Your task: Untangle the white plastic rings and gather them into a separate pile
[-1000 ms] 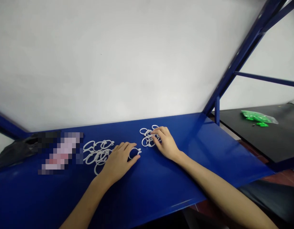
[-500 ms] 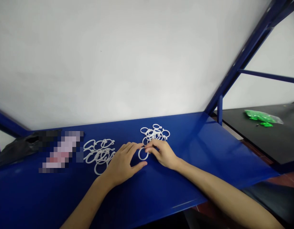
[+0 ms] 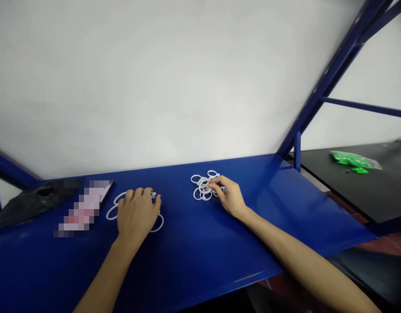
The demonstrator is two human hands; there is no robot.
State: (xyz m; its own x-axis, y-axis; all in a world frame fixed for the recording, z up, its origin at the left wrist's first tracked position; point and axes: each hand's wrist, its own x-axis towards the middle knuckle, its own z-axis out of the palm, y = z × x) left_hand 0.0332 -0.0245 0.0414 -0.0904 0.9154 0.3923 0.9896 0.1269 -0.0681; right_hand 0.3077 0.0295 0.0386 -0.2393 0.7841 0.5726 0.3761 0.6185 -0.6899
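Observation:
Two groups of white rings, each ring with a small knob, lie on the blue table. My left hand (image 3: 138, 213) is palm down over the left group (image 3: 111, 212), fingers extended and thumb apart; it covers most of those rings, and what is under the palm is hidden. At the right group (image 3: 200, 190), my right hand (image 3: 229, 194) has thumb and forefinger pinched together at the upper right of the rings. A ring there appears to be between its fingertips, partly hidden by the hand.
On the left of the blue table (image 3: 193, 252) lie a black plastic bag (image 3: 21, 205) and a blurred pinkish flat item (image 3: 86, 204). A white wall rises behind. To the right, a clear bag of green pieces (image 3: 353, 160) rests on a black table (image 3: 337, 187), beyond a blue frame post (image 3: 297, 150).
My left hand has moved left onto the left group of rings. The right hand has moved up and right to the other group. The ring between the hands is gone from that spot.

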